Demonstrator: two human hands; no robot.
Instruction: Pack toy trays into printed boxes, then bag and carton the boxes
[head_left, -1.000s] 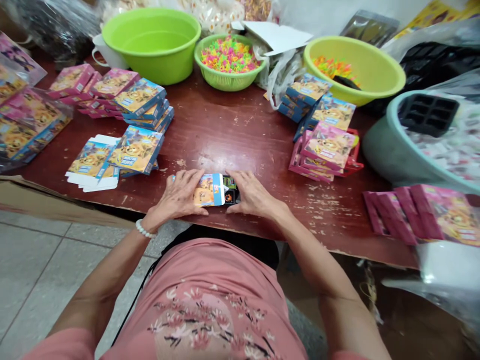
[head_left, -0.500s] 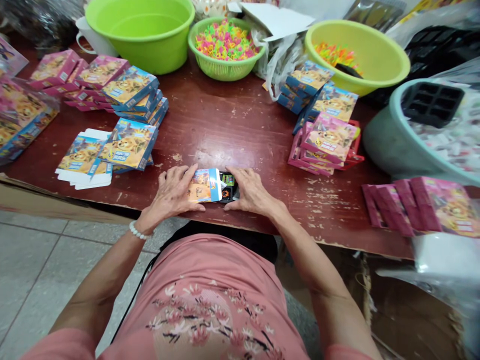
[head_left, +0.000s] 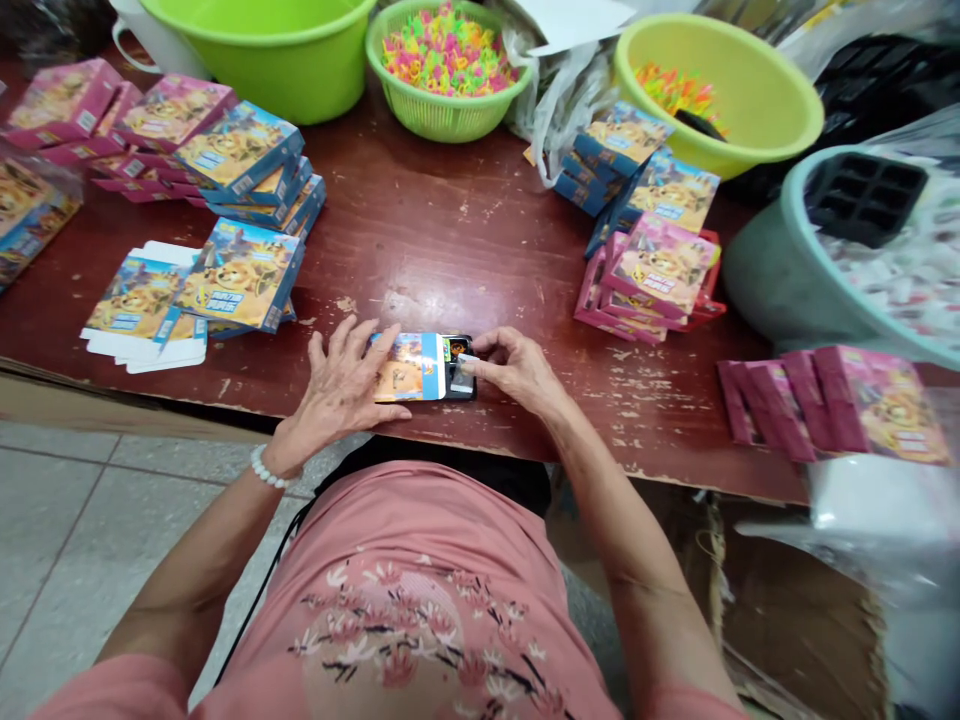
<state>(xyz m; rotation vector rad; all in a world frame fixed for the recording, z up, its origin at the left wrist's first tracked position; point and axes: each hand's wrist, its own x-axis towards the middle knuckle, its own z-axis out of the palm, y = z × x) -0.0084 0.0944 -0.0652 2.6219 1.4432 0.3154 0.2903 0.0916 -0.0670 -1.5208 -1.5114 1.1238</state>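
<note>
A small blue-edged picture box lies flat near the table's front edge, its open flap facing right. My left hand rests over the box's left end, index finger on top and thumb along the near edge, gripping it. A black compartment tray with small colourful pieces sticks partly out of the box's right end. Over the tray, my right hand is closed, thumb and index finger together at a small whitish piece. Whether that piece is held is too small to tell.
Blue boxes and pink boxes are stacked at left, with flat cartons beside them. At right stand more pink boxes. Behind are a green tub, a basket, a yellow basin and a blue-green bucket.
My right hand has gone from spread around the tray's end to a pinch over it, uncovering more tray. My left hand stays on the box. The view has shifted slightly.
</note>
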